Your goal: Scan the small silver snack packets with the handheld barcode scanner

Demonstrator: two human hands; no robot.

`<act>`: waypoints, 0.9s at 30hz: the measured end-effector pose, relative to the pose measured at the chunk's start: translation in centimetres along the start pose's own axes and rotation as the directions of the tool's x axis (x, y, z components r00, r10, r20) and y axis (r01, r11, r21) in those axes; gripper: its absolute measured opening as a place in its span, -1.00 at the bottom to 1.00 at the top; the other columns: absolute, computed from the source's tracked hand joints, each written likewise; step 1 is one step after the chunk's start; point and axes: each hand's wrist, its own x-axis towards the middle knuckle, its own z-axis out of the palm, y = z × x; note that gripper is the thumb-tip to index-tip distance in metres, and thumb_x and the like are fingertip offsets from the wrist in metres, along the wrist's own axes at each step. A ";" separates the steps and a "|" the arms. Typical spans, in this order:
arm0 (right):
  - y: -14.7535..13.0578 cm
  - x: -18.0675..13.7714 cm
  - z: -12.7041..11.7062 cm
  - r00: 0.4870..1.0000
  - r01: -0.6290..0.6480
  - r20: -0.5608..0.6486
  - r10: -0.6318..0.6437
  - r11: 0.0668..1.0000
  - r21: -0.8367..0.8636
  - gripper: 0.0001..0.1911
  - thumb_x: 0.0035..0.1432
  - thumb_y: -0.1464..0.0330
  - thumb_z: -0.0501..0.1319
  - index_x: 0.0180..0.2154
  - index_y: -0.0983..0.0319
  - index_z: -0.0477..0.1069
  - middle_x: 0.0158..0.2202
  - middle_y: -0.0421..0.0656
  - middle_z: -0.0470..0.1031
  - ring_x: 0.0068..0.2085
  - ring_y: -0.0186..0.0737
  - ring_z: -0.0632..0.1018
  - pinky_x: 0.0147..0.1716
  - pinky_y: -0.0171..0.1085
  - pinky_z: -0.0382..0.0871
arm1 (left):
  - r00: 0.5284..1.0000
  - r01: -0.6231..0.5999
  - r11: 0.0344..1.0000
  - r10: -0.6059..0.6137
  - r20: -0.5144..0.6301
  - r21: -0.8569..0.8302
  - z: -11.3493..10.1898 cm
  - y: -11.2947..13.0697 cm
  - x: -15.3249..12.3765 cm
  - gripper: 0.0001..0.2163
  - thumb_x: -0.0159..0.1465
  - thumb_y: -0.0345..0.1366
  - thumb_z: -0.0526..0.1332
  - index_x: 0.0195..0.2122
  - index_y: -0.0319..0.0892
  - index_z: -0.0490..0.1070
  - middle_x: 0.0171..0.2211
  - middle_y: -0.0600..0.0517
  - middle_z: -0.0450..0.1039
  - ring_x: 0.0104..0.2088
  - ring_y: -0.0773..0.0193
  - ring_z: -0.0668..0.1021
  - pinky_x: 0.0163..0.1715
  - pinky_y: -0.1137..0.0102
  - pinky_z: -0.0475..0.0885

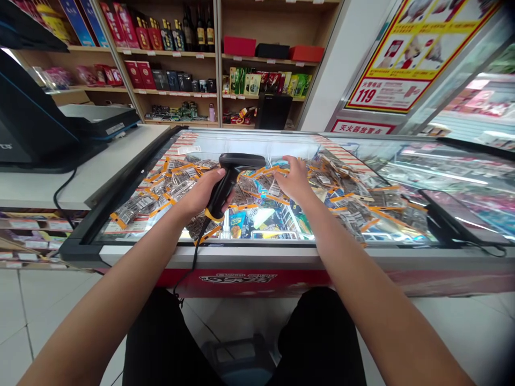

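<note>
- The left hand (199, 194) is grasping a black barcode scanner (221, 193), whose cord (196, 252) is crossing the chest freezer's (249, 252) front edge.
- The right hand (296, 182) is hovering, fingers parted (touch unclear), over orange-edged packets (139, 206) strewn across the glass top.
- Stocked shelves (177, 54) are standing behind; the scanner is hiding some packets.

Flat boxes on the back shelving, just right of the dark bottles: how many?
3, in a row on one shelf: red box on the left, black box in the middle, orange-red box on the right. Any behind them would be hidden.
</note>
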 end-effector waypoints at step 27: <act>-9.0 -1.0 10.0 0.998 -0.028 0.056 0.024 0.996 0.085 -0.51 0.65 0.18 -0.11 0.20 0.18 0.53 0.35 0.16 0.51 0.38 0.22 0.48 0.36 0.10 0.43 | 0.996 -0.058 0.998 0.058 -0.063 0.014 -0.7 -0.1 0.4 -0.44 0.43 0.32 0.21 -0.37 -0.12 0.43 -0.55 -0.01 0.52 -0.64 0.27 0.51 -0.60 0.38 0.42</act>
